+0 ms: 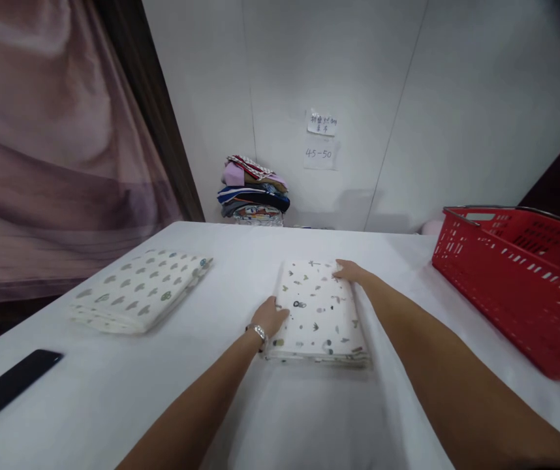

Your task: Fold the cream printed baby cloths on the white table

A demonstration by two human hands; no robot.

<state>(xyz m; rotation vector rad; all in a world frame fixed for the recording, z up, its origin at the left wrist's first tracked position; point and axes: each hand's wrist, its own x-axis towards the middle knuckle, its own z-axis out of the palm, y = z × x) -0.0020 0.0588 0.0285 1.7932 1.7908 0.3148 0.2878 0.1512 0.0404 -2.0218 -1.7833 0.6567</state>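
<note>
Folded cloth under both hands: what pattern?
Folded cloth: white with small scattered multicoloured motifs, seen in the head view.

A folded cloth [320, 312] is laid mid-desk [113, 405], another folded cloth [140, 290] left, a basket [515, 287] right, a clothes pile [254, 190] behind.

A folded white cloth [319, 313] with small scattered prints lies flat on the table. Its layered edges face the near side.
</note>
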